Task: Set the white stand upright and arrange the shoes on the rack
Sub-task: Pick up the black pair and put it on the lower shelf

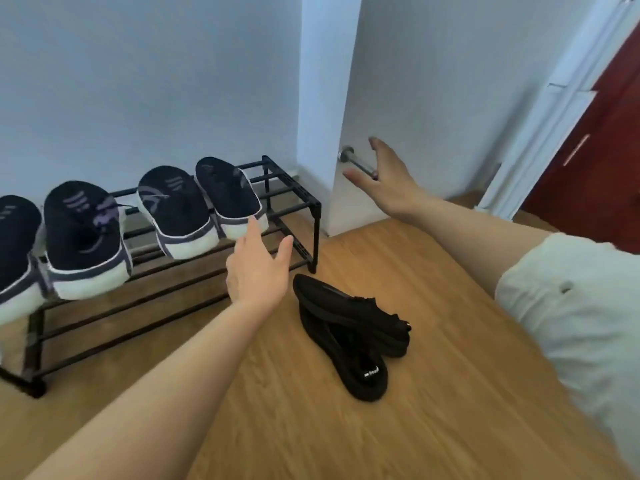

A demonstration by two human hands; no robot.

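A low black metal shoe rack [294,199] stands against the wall at the left. Several dark navy sneakers with white soles [173,209] sit on its top tier, toes toward me. A pair of black shoes [349,330] lies on the wood floor just right of the rack, one resting across the other. My left hand [258,271] hovers open in front of the rack's right end, close to the rightmost sneaker [228,195], holding nothing. My right hand [388,178] is raised, fingers spread, in front of a metal door stopper [356,162] on the white wall. No white stand is visible.
A white wall corner [329,116] juts out right of the rack. A white door frame [554,109] and a dark red door [609,150] stand at the far right. Wood floor [433,393] spreads around the black shoes. My light sleeve [571,306] fills the right edge.
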